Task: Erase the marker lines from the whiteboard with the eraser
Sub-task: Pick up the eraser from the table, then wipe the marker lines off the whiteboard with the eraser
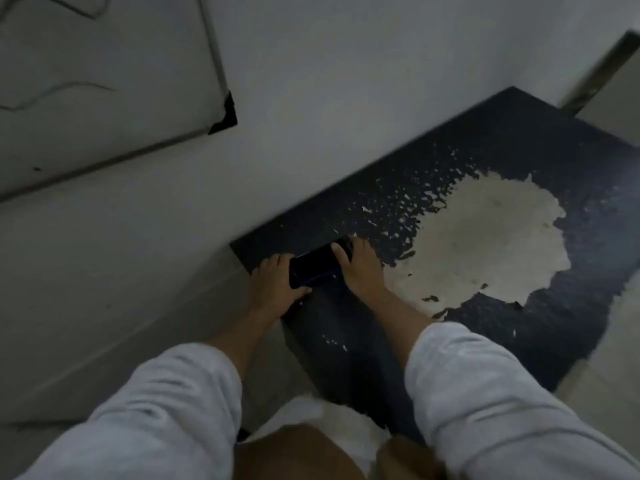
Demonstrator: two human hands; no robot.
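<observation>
A whiteboard (104, 81) hangs on the wall at the upper left, with thin wavy marker lines (59, 93) on it. Far below it, at the near corner of a dark table (485, 143), lies a dark flat rectangular object (313, 270); the blur hides whether it is the eraser. My left hand (273, 289) grips its left end, with the thumb at its lower edge. My right hand (360, 268) rests over its right end, fingers curled onto it. Both forearms wear light grey sleeves.
A large pale worn patch (491, 244) with flaked edges covers the middle of the tabletop. The table stands against a white wall (346, 64). The whiteboard has a black corner cap (227, 116). A dark door frame (602, 74) shows at the upper right.
</observation>
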